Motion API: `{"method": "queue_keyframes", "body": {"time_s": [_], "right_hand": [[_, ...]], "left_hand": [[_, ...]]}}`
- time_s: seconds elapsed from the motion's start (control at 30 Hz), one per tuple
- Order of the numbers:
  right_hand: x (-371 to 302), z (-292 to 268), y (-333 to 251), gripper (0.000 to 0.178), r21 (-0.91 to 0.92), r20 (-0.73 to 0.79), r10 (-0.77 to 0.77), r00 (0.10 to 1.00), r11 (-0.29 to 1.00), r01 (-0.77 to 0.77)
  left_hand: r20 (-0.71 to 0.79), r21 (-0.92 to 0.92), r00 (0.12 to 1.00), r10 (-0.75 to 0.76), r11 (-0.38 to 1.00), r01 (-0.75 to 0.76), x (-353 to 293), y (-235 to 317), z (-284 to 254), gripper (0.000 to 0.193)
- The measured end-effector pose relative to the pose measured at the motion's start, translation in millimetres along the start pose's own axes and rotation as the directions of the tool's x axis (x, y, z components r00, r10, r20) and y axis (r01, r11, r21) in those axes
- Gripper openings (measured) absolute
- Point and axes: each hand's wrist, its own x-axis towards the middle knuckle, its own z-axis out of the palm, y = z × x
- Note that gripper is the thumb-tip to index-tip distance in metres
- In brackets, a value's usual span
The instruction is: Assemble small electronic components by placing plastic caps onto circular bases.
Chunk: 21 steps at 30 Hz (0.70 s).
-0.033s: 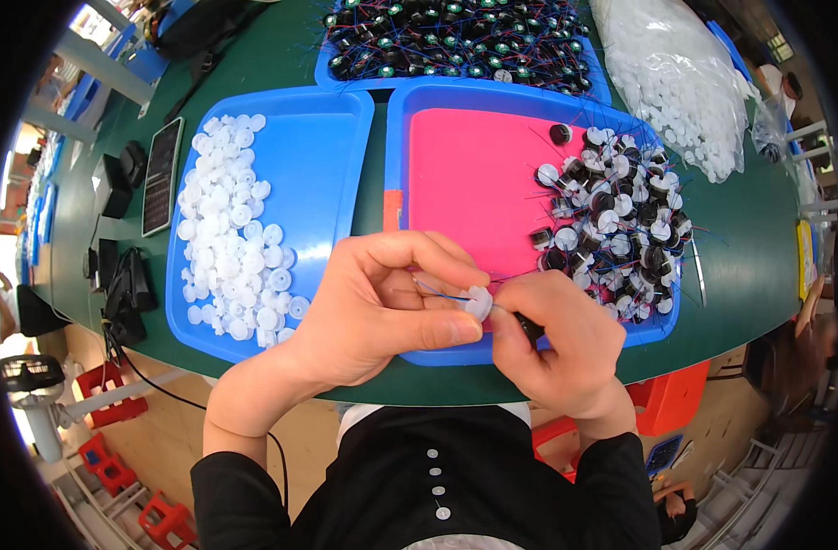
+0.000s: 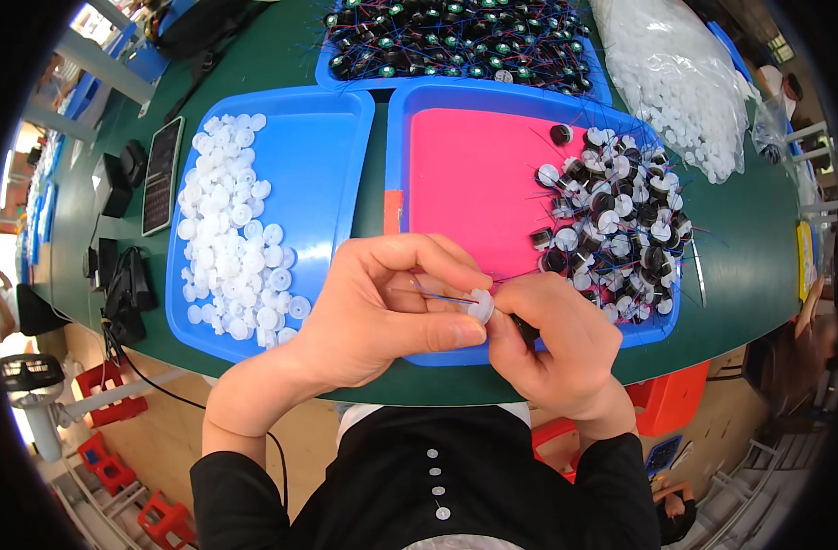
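Close to my body, both hands meet over the front edge of the trays. My left hand pinches a small round translucent white plastic cap between thumb and forefinger. Thin blue and red wires stick out from the cap toward my left palm. Pressed against the cap's other side, my right hand is closed on a small black cylindrical part, mostly hidden by the fingers. Where the wires join the black part cannot be seen.
A blue tray holds loose white caps at left. Another blue tray, with a pink liner, carries black parts fitted with white caps. Behind lies a tray of wired black parts. A plastic bag of caps and tweezers lie right.
My right hand has shifted slightly left, nearer the cap. The cap has turned a little, and a red wire now shows beside the blue one on its left side.
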Motion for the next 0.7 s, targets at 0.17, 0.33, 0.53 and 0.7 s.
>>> {"method": "queue_keyframes", "body": {"time_s": [0.17, 0.33, 0.53, 0.7], "right_hand": [[3, -7, -3, 0.022, -0.006, 0.075, 0.008, 0.997, 1.0, -0.007], [13, -16, -2, 0.036, 0.083, 0.144, 0.132, 0.981, 0.986, -0.145], [2, 4, 6, 0.033, 0.032, 0.039, 0.097, 0.994, 0.995, -0.099], [2, 8, 17, 0.019, -0.297, -0.031, -0.288, 0.957, 0.917, 0.267]], "left_hand": [[0.015, 0.074, 0.996, 0.083, 0.994, -0.084, -1, 1, -2, 0.028], [0.257, 0.74, 0.763, 0.592, 0.387, -0.55, 3, -6, -10, 0.031], [0.549, 0.764, 0.493, 0.675, -0.166, -0.624, 8, -18, -4, 0.036], [0.584, 0.77, 0.457, 0.671, -0.278, -0.575, 8, -19, -5, 0.035]]}}
